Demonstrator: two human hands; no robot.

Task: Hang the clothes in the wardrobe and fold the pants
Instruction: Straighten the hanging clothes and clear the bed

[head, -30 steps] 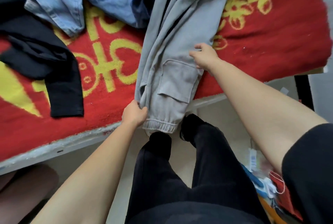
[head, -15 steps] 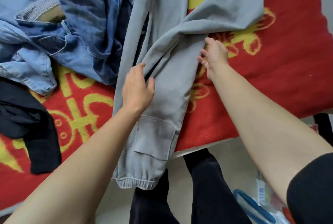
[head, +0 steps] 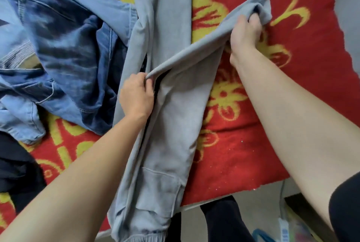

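- Head view: the gray pants (head: 171,124) are laid on the bed (head: 272,124), with the long axis running from the near edge, where a cuff overhangs, to the far edge.
- A fold at mid-length is pinched by the left hand (head: 136,97). The end of a part raised slantwise toward the right edge is gripped by the right hand (head: 243,35).
- That end lies nearest the right hand, so a leftward carry is judged likely.
- Counted: one gray pair, two hands, one denim heap (head: 68,56), and one dark garment (head: 15,173).

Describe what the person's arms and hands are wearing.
Both forearms are bare, with no watch, bracelet or gloves on the left hand or right hand. A black sleeve covers the right upper arm; the left arm's sleeve is out of frame.
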